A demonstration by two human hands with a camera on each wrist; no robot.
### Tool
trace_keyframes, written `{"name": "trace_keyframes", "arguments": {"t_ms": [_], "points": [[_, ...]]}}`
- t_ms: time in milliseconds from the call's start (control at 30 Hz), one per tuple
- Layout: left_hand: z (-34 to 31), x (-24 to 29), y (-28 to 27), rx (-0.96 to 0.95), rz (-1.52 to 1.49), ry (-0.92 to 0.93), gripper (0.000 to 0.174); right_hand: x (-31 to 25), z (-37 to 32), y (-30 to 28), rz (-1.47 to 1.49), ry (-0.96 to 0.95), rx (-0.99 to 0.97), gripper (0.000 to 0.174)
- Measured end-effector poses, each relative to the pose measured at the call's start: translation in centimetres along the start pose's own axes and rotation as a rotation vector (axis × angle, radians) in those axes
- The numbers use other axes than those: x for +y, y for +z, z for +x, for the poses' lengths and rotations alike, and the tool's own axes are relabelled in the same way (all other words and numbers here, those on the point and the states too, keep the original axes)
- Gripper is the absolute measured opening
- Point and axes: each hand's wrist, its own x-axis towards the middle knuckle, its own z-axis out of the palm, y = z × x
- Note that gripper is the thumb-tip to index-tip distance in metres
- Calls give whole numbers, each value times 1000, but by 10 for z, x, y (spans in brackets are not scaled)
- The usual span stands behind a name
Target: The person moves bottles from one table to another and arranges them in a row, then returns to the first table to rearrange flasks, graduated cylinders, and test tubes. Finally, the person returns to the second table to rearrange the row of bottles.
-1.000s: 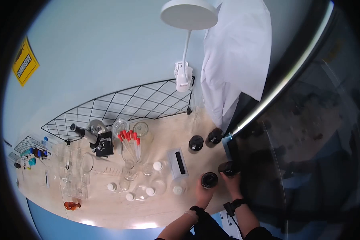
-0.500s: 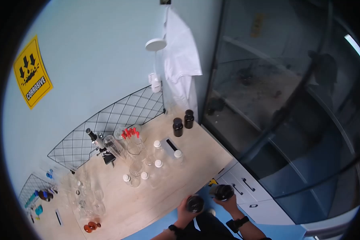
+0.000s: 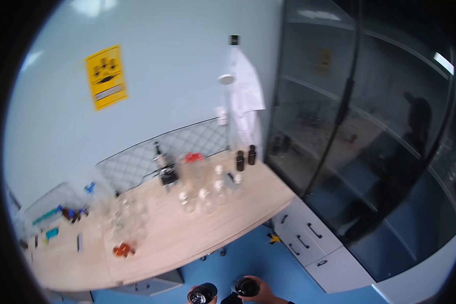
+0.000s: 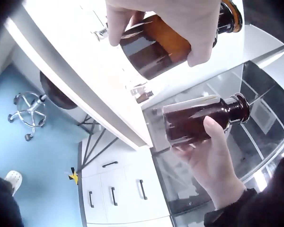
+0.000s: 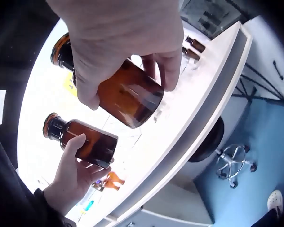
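- Left bottle [image 4: 156, 47] and right bottle [image 5: 128, 97] show brown sides in wrist views; head view only dark tops, off the bench [image 3: 187, 245].
- Left hand [image 4: 165, 19] grips its bottle, right hand [image 5: 118, 33] likewise, fingers curled round.

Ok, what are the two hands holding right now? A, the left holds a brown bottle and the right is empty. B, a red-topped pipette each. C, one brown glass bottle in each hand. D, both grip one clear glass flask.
C: the left hand grips one round brown glass bottle, and the right hand grips a second brown glass bottle.
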Motion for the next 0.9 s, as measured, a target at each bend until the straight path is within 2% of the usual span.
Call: {"name": "trace_keyframes", "arguments": {"t_ms": [67, 167, 200, 267, 300, 333, 400, 433, 533, 567, 600, 633, 667, 700, 733, 767, 800, 833, 900], "points": [[-38, -12, -29, 182, -39, -81, 41, -15, -17, 27, 101, -7, -104, 71], [-79, -10, -84, 358, -32, -179, 42, -42, -48, 67, -12, -77, -222, 65], [-88, -2, -104, 408, -66, -166, 42, -54, -60, 85, 13, -103, -181, 63], [-106, 24, -148, 507, -121, -134, 41, -72, -71, 119, 61, -156, -319, 63], [-114, 20, -172, 566, 8, -65, 38, -70, -76, 142, 26, -164, -376, 63], [-124, 10, -193, 619, -240, -87, 43, -81, -82, 162, 61, -189, -438, 63], [-146, 5, -243, 786, -32, -107, 51, -114, -101, 206, 46, -242, -477, 62], [-157, 23, -274, 810, -183, -131, 58, -120, -108, 234, 68, -250, -518, 62], [-205, 2, -365, 1012, -111, -185, 56, -112, -142, 334, 164, -216, -663, 58], [-227, -40, -392, 1113, 7, -131, 56, -107, -153, 372, 210, -164, -737, 55], [-245, -49, -426, 1115, -210, -111, 55, -145, -166, 405, 255, -121, -803, 53], [-262, -60, -458, 1105, -433, -80, 55, -180, -189, 428, 64, -193, -748, 46], [-281, -67, -489, 1078, -653, -48, 55, -167, -197, 472, 173, -175, -820, 45], [-300, -52, -517, 1119, -149, -105, 56, -139, -206, 522, 283, -137, -888, 44], [-318, -50, -541, 1174, -92, -161, 55, -125, -214, 562, 388, -92, -951, 44], [-334, -50, -565, 1226, -39, -217, 55, -132, -225, 591, 286, -218, -1008, 45], [-347, -52, -590, 1271, 15, -272, 55, -157, -242, 608, 249, -254, -992, 46], [-359, -64, -610, 1315, 13, -231, 54, -183, -259, 620, 209, -291, -974, 46], [-382, -95, -644, 1385, 90, -345, 54, -232, -280, 645, 155, -307, -1003, 49]]}}
